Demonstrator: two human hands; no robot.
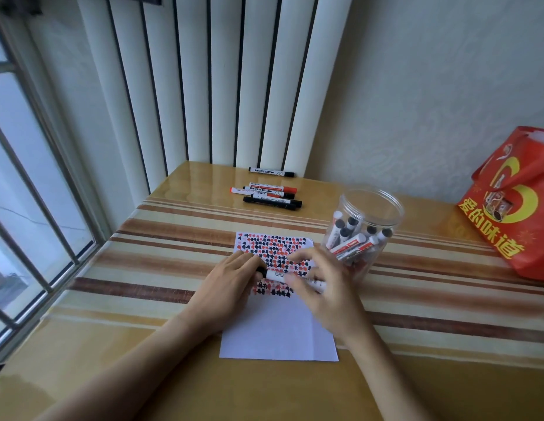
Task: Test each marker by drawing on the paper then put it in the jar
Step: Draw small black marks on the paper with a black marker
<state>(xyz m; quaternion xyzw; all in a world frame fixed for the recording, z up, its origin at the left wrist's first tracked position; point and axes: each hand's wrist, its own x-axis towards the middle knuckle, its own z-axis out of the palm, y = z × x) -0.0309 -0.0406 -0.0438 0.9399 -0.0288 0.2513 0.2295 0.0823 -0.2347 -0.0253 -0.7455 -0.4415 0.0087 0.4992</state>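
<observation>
A white marker (276,276) with a black cap lies level above the paper (279,329), held at both ends. My left hand (231,281) grips its black cap end and my right hand (322,287) pinches the barrel. The paper's upper half is covered with rows of red and black marks; its lower half is blank. To the right of the paper stands a clear plastic jar (363,232), open at the top, holding several markers. Several more markers (269,194) lie in a loose group at the back of the table, one (272,172) apart near the wall.
A red printed bag (513,208) stands at the table's right edge. A window with bars (30,192) runs along the left side. White ribbed panels (219,80) rise behind the table. The striped tabletop (161,268) surrounds the paper.
</observation>
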